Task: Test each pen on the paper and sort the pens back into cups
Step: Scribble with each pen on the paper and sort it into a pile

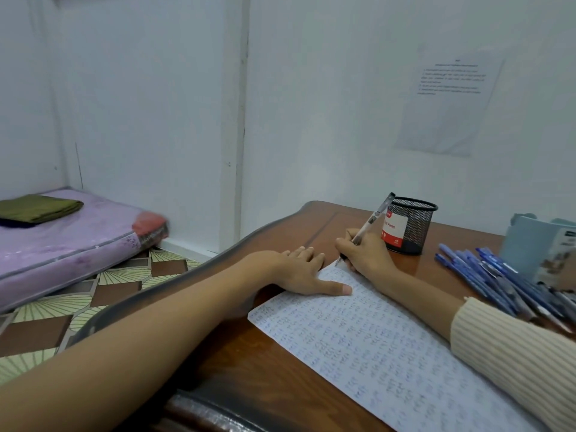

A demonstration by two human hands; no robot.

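A white sheet of paper (pixel 386 353) covered in blue scribbles lies on the wooden desk (pixel 265 363). My right hand (pixel 367 255) grips a clear pen with a dark cap (pixel 374 218), its tip down at the paper's far corner. My left hand (pixel 299 271) lies flat with straight fingers, thumb on the paper's far edge. A black mesh cup (pixel 408 226) with a red and white label stands just behind my right hand. A heap of blue pens (pixel 495 279) lies to the right.
A light blue box (pixel 539 244) stands at the desk's right edge behind the pens. The desk's curved left edge drops to a tiled floor (pixel 103 288). A purple mattress (pixel 65 241) with folded green cloth lies at left. A printed notice hangs on the wall.
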